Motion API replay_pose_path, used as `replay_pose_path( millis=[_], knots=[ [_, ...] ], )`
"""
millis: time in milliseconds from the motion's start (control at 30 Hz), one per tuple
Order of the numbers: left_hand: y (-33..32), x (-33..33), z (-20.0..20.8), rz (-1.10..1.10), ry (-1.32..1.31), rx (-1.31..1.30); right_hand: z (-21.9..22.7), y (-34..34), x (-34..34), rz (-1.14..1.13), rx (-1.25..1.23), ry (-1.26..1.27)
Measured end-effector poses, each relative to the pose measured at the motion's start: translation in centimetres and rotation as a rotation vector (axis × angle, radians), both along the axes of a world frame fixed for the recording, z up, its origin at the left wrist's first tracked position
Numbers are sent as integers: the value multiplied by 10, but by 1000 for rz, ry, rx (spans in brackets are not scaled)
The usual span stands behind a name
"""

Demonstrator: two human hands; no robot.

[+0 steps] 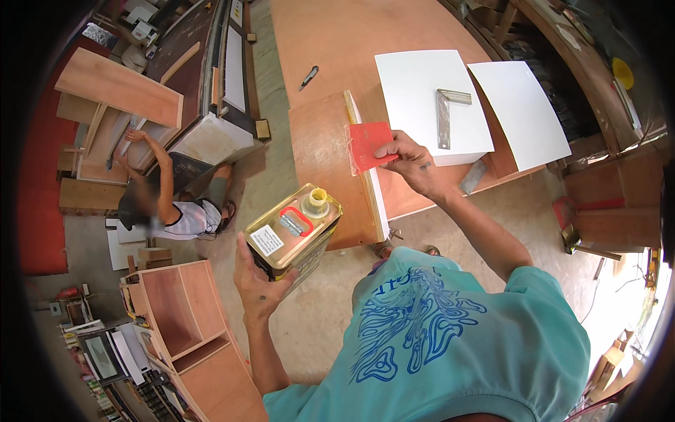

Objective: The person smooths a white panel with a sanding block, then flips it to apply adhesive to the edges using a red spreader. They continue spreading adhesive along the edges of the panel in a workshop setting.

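My left hand (259, 285) is wrapped round the lower end of a rectangular metal can (278, 254), which has a yellow spout without a cap and a red handle on its top. The can is held tilted, off to the left of the table's near edge. Between the thumb and fingers of my right hand (415, 163) is a flat red spreader (369, 144). It is over a wooden panel (320, 169) with a pale edge strip, which lies on the table. Whether the spreader touches the panel I cannot tell.
White sheets (415, 77) lie on the wooden table (373, 28), with a try square (443, 119) on one. A utility knife (309, 77) is farther left. A grey block (473, 177) sits near the table's edge. At left, another person (190, 218) handles boards beside a wooden cabinet (190, 316).
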State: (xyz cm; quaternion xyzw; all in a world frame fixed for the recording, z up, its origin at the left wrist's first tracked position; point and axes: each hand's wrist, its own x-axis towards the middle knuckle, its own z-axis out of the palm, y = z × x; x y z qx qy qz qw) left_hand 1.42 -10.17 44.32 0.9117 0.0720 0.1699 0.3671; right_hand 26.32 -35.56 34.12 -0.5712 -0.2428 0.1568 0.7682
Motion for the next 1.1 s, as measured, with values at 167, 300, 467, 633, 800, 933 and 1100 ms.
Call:
replay_pose_path(
  millis=[167,300,467,633,800,933,1100],
  knots=[
    [-7,7,3,-7,35,30,-12,-2,5,-239,-181,-101],
    [-14,15,7,-36,7,6,8,-10,5,-46,-158,246],
    [-11,14,9,-3,90,85,32,4,-5,14,21,276],
    [-12,15,5,9,37,33,50,2,-9,93,-15,158],
    [-7,24,-4,80,57,-140,49,-30,10,97,13,323],
    [-25,40,18,66,14,-153,45,-50,20,-50,81,423],
    [-43,59,19,33,-96,-435,39,-79,22,-125,252,588]
  ],
)
